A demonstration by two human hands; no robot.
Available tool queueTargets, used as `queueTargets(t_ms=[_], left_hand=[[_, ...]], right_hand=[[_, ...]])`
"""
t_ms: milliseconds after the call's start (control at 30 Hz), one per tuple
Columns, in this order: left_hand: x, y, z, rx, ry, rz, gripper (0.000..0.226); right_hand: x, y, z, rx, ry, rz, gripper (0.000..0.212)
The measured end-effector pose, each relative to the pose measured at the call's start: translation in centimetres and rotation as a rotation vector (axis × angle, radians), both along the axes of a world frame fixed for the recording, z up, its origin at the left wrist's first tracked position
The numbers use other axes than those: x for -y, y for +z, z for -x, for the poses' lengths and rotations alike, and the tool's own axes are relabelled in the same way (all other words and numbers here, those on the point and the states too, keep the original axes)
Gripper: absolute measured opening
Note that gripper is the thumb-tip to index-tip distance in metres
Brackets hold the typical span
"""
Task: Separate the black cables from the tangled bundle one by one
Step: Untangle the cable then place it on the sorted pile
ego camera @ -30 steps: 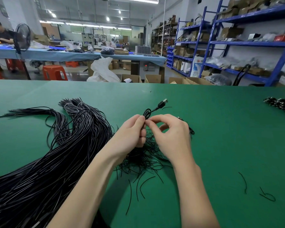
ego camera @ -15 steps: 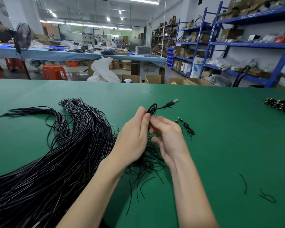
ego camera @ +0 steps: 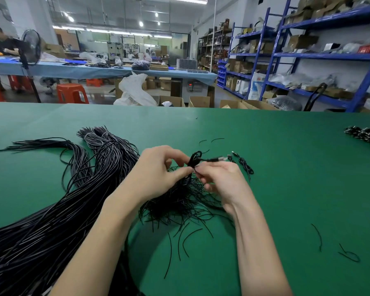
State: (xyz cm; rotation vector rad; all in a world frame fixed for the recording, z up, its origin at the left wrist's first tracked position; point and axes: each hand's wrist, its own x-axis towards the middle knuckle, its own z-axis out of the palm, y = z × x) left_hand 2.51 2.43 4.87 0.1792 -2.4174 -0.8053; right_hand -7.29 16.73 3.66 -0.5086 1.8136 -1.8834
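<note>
We are seeing a green table running across the foreground. Beyond it we are noting orange stools, a white bag and open cardboard boxes sitting on the floor. Blue shelving is standing at the right, holding boxes and bags. A standing fan is rising beside a long blue-covered bench, where a person is bending.

Green counter all across; glossy black cables piled on it, a black coiled cable above. Far right, a black-and-white speckled bundle. Behind: blue shelving, orange-red stools, pale blue tables.
</note>
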Motion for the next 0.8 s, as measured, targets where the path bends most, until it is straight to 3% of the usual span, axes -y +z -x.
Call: queueTargets(t_ms=[67, 233, 367, 433, 500, 567, 700, 800], left_hand=[[-0.4, 0.2, 0.0, -0.001, 0.010, 0.007, 0.016], [-0.6, -0.2, -0.1, -0.042, -0.104, -0.145, 0.012], [-0.6, -1.1, 0.3, -0.128, -0.153, -0.268, 0.008], [-0.5, -1.2, 0.4, -0.158, -0.174, -0.241, 0.005], [-0.1, -1.0, 0.4, -0.155, -0.177, -0.198, 0.005], [0.6, -0.9, 0.2, -0.126, -0.169, -0.243, 0.007], [1.4, -0.9, -0.2, 0.023, -0.190, -0.449, 0.022], [1.3, -1.0, -0.1, 0.057, -0.247, -0.616, 0.021]], right_hand=[[-0.1, 0.2, 0.1, -0.059, -0.012, -0.038, 0.010], [-0.5, 0.4, 0.2, 0.143, 0.037, 0.076, 0.016], [-0.7, 0.3, 0.3, 0.519, 0.126, 0.264, 0.023], [-0.6, -0.3, 0.1, 0.746, 0.199, 0.380, 0.013], [-0.1, -0.9, -0.5, 0.830, 0.254, 0.498, 0.008], [0.5, -1.3, -0.9, 0.689, 0.268, 0.475, 0.009], [0.4, -1.3, -0.3, 0.083, 0.136, 0.193, 0.007], [-0.5, -1.0, 0.1, -0.237, 0.118, 0.168, 0.009]])
